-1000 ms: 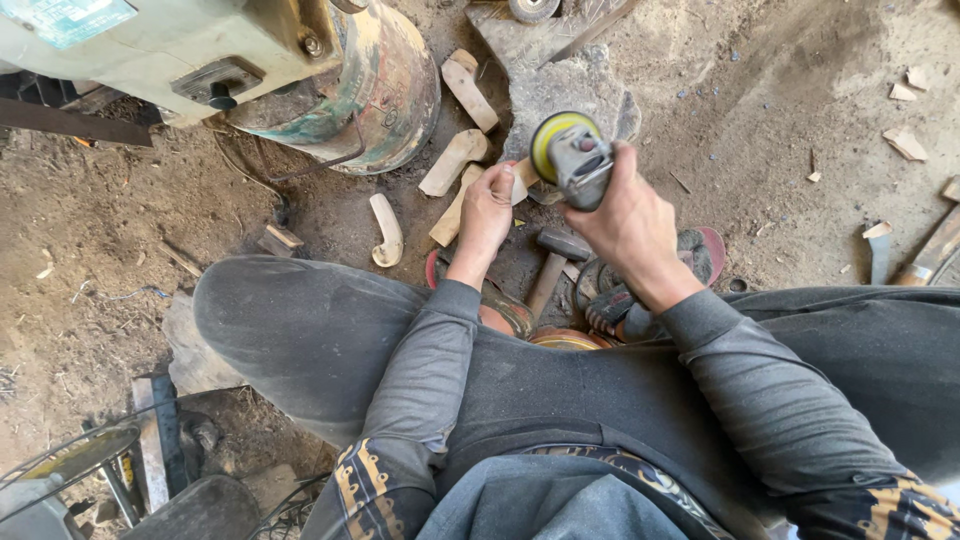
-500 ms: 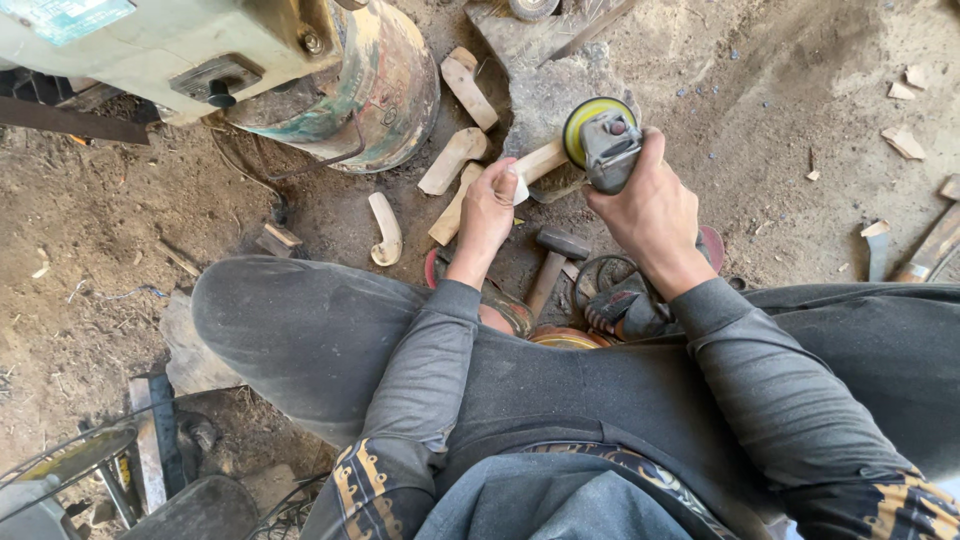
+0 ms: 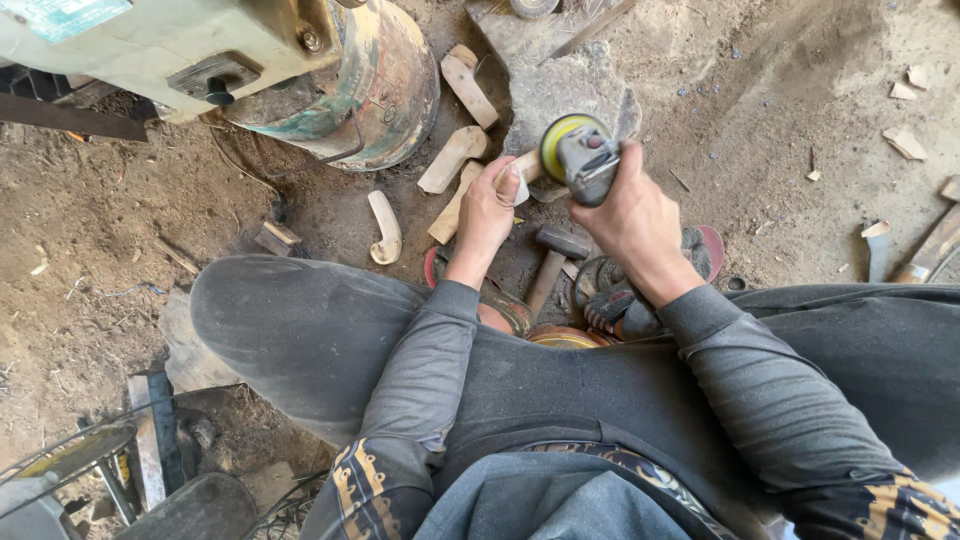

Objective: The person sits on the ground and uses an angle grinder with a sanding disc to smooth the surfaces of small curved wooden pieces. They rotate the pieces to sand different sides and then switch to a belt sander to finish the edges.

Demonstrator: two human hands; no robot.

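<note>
My right hand (image 3: 635, 220) grips a grey angle grinder (image 3: 585, 160) with a yellow-green disc facing left. My left hand (image 3: 490, 205) holds a small pale wooden piece (image 3: 522, 168) against the disc's edge, with a white wrap on one finger. Both hands work above a grey stone block (image 3: 570, 85) on the dirt floor. A hammer (image 3: 552, 262) with a wooden handle lies just below the hands, between my knees.
Several carved wooden pieces (image 3: 452, 160) lie on the dirt beside a rusty round drum (image 3: 375, 90) under a pale green machine (image 3: 150, 45). A curved wooden piece (image 3: 385, 228) lies left. Sandalled feet (image 3: 620, 300) sit below the hammer. Wood scraps (image 3: 905, 145) are at right.
The grinder swung from the left up and right, then back down to the wooden piece. My left hand stayed near the stone block holding the piece.
</note>
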